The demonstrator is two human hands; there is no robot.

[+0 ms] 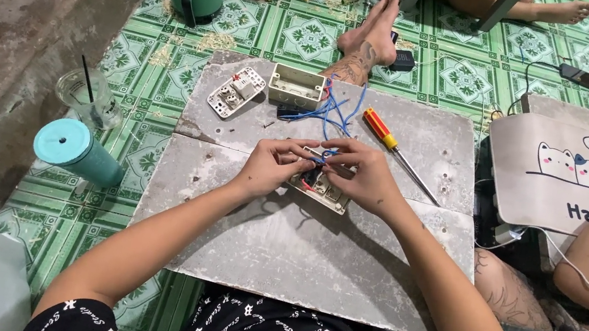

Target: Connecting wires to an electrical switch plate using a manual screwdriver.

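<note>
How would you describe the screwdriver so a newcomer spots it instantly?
Start at the grey slab on the green tiled floor. Near its far right lies the screwdriver, just beyond the right hand. Its red-and-yellow handle sets it apart from the blue wires.

floor (307, 37) green patterned | wires (335, 109) blue | screwdriver (381, 130) red-yellow | tumbler (76, 151) teal

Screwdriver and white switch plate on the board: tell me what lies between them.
In the head view, between the screwdriver and the white switch plate sit a cream mounting box and a tangle of blue wires.
</note>
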